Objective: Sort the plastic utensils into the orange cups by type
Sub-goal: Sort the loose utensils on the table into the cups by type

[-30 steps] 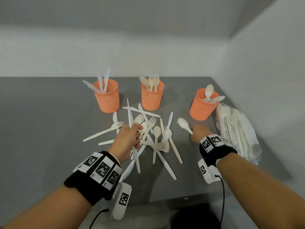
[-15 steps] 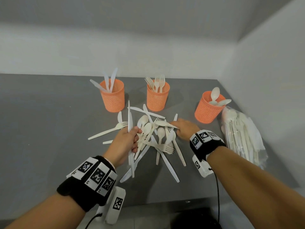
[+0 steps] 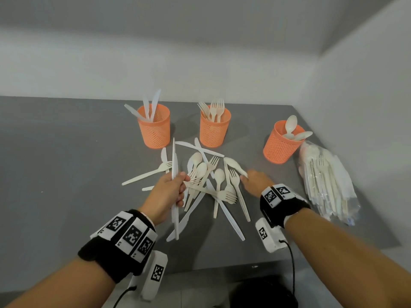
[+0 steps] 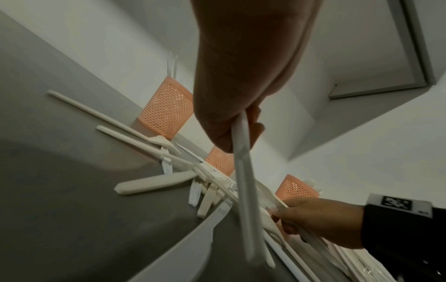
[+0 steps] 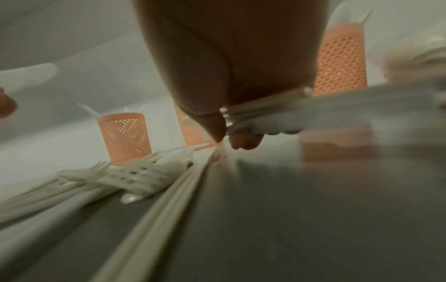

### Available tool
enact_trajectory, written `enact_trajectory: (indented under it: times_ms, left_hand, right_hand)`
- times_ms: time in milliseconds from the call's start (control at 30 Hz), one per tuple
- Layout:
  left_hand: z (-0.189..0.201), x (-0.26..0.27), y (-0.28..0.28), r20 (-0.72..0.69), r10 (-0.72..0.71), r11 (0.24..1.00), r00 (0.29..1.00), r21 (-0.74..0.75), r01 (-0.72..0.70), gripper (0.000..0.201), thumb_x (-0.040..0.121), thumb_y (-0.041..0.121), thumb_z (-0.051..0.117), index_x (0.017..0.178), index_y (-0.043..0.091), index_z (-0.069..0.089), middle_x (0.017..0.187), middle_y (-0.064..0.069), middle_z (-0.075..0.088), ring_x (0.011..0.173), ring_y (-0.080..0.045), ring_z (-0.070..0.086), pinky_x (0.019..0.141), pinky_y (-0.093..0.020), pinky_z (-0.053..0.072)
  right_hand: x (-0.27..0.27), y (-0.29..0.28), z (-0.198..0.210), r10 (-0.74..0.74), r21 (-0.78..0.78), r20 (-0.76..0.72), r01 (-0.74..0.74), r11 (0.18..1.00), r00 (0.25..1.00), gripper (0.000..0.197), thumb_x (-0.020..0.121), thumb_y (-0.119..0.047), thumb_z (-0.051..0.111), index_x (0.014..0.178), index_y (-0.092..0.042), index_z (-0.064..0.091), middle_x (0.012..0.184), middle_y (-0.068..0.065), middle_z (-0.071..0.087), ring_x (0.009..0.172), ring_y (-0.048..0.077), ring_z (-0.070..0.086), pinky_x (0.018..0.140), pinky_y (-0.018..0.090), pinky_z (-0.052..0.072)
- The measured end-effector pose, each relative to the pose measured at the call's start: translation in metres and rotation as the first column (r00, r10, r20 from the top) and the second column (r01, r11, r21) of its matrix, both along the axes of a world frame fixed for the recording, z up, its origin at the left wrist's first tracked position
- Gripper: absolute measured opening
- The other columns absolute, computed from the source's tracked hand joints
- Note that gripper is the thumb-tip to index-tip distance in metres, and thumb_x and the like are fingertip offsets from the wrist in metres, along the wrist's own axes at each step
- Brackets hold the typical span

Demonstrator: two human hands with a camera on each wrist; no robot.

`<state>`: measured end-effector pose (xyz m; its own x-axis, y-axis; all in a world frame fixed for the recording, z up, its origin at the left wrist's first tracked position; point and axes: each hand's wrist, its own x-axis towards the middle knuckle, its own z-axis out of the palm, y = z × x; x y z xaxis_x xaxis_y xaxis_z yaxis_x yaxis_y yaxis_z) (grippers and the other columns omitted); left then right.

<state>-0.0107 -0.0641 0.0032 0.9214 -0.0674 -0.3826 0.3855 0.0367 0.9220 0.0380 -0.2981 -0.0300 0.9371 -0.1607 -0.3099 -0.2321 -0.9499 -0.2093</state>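
Three orange mesh cups stand at the back of the grey table: the knife cup [image 3: 153, 130], the fork cup [image 3: 214, 130] and the spoon cup [image 3: 280, 145]. In front of them lies a loose pile of white and cream utensils [image 3: 206, 185]. My left hand [image 3: 169, 191] grips upright white knives [image 3: 173, 158] at the pile's left edge; the left wrist view shows the hand [image 4: 231, 76] curled round their handles [image 4: 242, 167]. On the pile's right side, my right hand [image 3: 255, 180] pinches a cream spoon [image 3: 232, 163], fingertips low by a fork. The right wrist view is blurred.
A clear bag of wrapped utensils [image 3: 327, 183] lies along the right wall, beside the spoon cup. The table's front edge [image 3: 222, 266] runs just under my wrists. Walls close off the back and the right. Bare grey tabletop spreads to the left.
My right hand has carried the spoon leftward, from in front of the spoon cup to the pile's right side. My left hand keeps its hold on the knives, barely shifted.
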Motion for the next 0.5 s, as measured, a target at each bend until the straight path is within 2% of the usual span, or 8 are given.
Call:
enact_trajectory:
  times_ms: [67,100,167,267,333,400,467,500]
  left_hand:
    - [0.0,0.0,-0.002,0.001,-0.012,1.0,1.0,0.003,0.012,0.024,0.1,0.021,0.038,0.083,0.012,0.052,0.056,0.001,0.032,0.041,-0.008,0.029,0.043,-0.022,0.031]
    - [0.0,0.0,-0.003,0.001,-0.019,1.0,1.0,0.004,0.019,0.024,0.1,0.02,0.038,0.082,0.012,0.051,0.056,0.001,0.032,0.04,-0.008,0.028,0.044,-0.022,0.031]
    - [0.0,-0.002,-0.003,-0.002,-0.03,1.0,1.0,0.005,0.03,0.024,0.1,0.02,0.037,0.083,0.011,0.052,0.056,0.001,0.032,0.042,-0.009,0.028,0.044,-0.023,0.031]
    - [-0.002,-0.002,0.001,-0.013,-0.03,0.999,0.999,0.014,0.03,0.024,0.1,0.021,0.038,0.084,0.011,0.052,0.056,0.001,0.032,0.044,-0.01,0.029,0.044,-0.023,0.032]
    - [-0.003,-0.003,0.004,-0.018,-0.026,1.0,0.999,0.012,0.027,0.024,0.101,0.021,0.037,0.084,0.01,0.052,0.056,0.001,0.033,0.043,-0.01,0.029,0.045,-0.023,0.031]
    - [-0.004,-0.005,0.007,-0.015,-0.024,1.0,1.0,0.001,0.024,0.024,0.101,0.021,0.037,0.084,0.01,0.052,0.056,0.001,0.033,0.041,-0.008,0.029,0.044,-0.022,0.031]
    - [-0.006,-0.006,0.012,-0.014,-0.024,1.0,1.0,0.0,0.024,0.024,0.101,0.021,0.038,0.084,0.01,0.052,0.056,0.001,0.033,0.04,-0.007,0.029,0.043,-0.021,0.031]
    - [-0.006,-0.006,0.014,-0.013,-0.026,1.0,1.0,0.001,0.026,0.024,0.101,0.022,0.038,0.084,0.01,0.052,0.056,0.002,0.033,0.039,-0.007,0.029,0.043,-0.021,0.031]
  right_hand:
    - [0.0,0.009,-0.003,-0.039,0.079,-0.06,0.043,0.996,0.997,0.049,0.094,-0.047,0.043,0.107,-0.001,0.056,0.104,0.015,0.062,0.102,0.033,0.059,0.078,0.033,0.044]
    - [0.001,0.014,-0.003,-0.041,0.099,-0.078,0.049,0.994,0.996,0.05,0.089,-0.053,0.047,0.092,-0.005,0.058,0.091,0.01,0.06,0.094,0.032,0.059,0.068,0.029,0.042]
    - [0.003,0.023,-0.001,-0.045,0.078,-0.097,0.053,0.996,0.994,0.049,0.084,-0.057,0.054,0.071,-0.01,0.048,0.079,0.006,0.051,0.08,0.025,0.052,0.053,0.026,0.035]
    - [0.01,0.032,-0.004,-0.071,0.064,-0.108,0.078,0.995,0.992,0.037,0.09,-0.038,0.053,0.077,-0.004,0.052,0.078,0.006,0.05,0.075,0.022,0.049,0.057,0.027,0.037]
    - [0.013,0.035,-0.005,-0.106,0.055,-0.105,0.112,0.992,0.989,0.032,0.091,-0.026,0.05,0.065,-0.008,0.045,0.075,0.007,0.051,0.065,0.021,0.049,0.053,0.027,0.035]
    - [0.013,0.035,-0.001,-0.116,-0.009,-0.1,0.116,0.993,0.988,0.024,0.091,-0.024,0.049,0.076,-0.006,0.053,0.095,0.014,0.054,0.081,0.025,0.055,0.067,0.03,0.043]
    - [0.013,0.033,0.001,-0.145,-0.045,-0.066,0.142,0.989,0.987,0.027,0.09,-0.02,0.051,0.107,0.0,0.055,0.117,0.018,0.054,0.106,0.03,0.055,0.086,0.035,0.044]
    - [0.011,0.031,0.002,-0.159,-0.024,-0.05,0.158,0.987,0.986,0.031,0.089,-0.017,0.053,0.114,0.002,0.052,0.12,0.018,0.055,0.109,0.032,0.055,0.086,0.035,0.045]
